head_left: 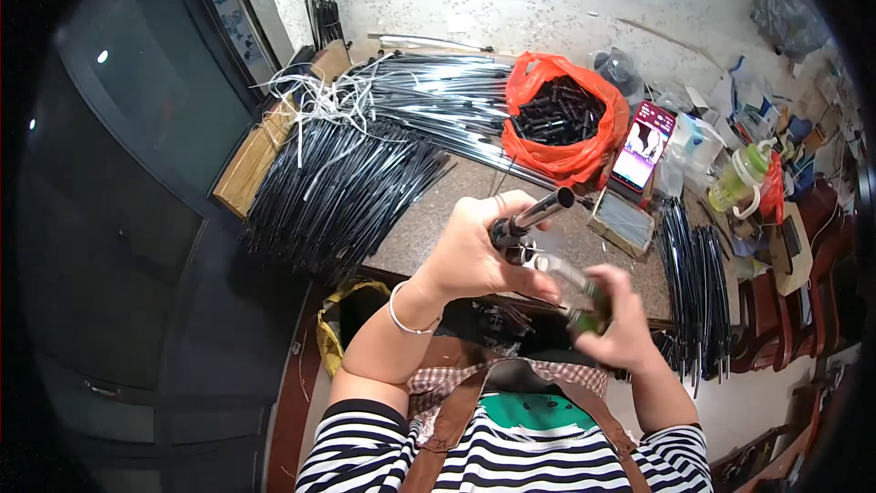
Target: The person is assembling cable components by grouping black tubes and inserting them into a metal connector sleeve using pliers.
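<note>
My left hand (474,256), with a bangle at its wrist, is closed round a short tube (545,209) with a shiny metal body and a black collar. The tube tilts up toward the right, its dark open end upward. Close by on the right, my right hand (625,319) is closed on a small clear and green object (589,318), smeared by motion, so its kind does not show. Its pale end (540,263) lies near my left thumb. Both hands are above the table's front edge.
A red plastic bag (520,146) full of black tubular parts sits on the speckled tabletop (429,228). Bundles of thin dark rods (338,192) lie at left, others (698,283) at right. A phone (643,148), a small box (622,222) and a green bottle (741,178) stand at right.
</note>
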`<state>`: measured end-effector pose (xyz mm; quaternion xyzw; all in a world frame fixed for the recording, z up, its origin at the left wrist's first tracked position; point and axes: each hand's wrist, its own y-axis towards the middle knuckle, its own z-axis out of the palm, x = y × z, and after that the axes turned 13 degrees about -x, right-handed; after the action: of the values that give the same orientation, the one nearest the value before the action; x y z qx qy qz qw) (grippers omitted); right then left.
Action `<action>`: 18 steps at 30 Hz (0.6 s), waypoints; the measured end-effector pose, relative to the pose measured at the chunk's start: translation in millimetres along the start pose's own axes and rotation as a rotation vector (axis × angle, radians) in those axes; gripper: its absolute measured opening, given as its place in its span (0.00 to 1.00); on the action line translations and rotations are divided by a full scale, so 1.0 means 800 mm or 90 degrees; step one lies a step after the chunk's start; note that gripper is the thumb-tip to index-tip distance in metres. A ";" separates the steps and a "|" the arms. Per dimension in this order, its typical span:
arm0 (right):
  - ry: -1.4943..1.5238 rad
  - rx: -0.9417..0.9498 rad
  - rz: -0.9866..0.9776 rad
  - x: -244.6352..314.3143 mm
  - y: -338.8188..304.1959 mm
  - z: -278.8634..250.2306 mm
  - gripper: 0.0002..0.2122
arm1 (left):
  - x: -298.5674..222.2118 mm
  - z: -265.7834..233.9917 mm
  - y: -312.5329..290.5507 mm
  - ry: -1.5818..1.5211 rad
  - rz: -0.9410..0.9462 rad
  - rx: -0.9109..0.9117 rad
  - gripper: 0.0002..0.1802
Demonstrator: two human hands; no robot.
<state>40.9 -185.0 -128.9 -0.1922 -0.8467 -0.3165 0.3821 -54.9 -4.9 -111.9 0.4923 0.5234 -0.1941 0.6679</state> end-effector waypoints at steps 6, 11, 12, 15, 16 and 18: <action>0.135 0.245 0.126 0.000 -0.018 0.010 0.12 | 0.011 0.002 -0.003 -0.155 -0.043 -0.017 0.36; 0.504 0.394 0.381 0.008 -0.003 -0.007 0.16 | 0.002 0.007 -0.001 0.008 0.095 -0.066 0.23; 0.526 0.440 0.402 0.006 -0.001 -0.013 0.17 | 0.000 0.007 -0.003 0.009 0.095 -0.066 0.23; 0.476 0.424 0.351 -0.009 -0.007 0.000 0.16 | -0.005 0.011 -0.008 0.017 0.027 -0.098 0.18; 0.429 0.389 0.378 0.002 -0.013 0.005 0.12 | -0.005 0.014 -0.008 0.017 0.020 -0.126 0.15; 0.453 0.402 0.358 -0.009 -0.027 0.017 0.07 | -0.004 0.023 -0.011 0.017 0.013 -0.151 0.13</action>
<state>26.1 -192.0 -150.0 -0.1678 -0.6350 0.0212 0.7537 -53.8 -25.6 -113.9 0.4177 0.5462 -0.1174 0.7165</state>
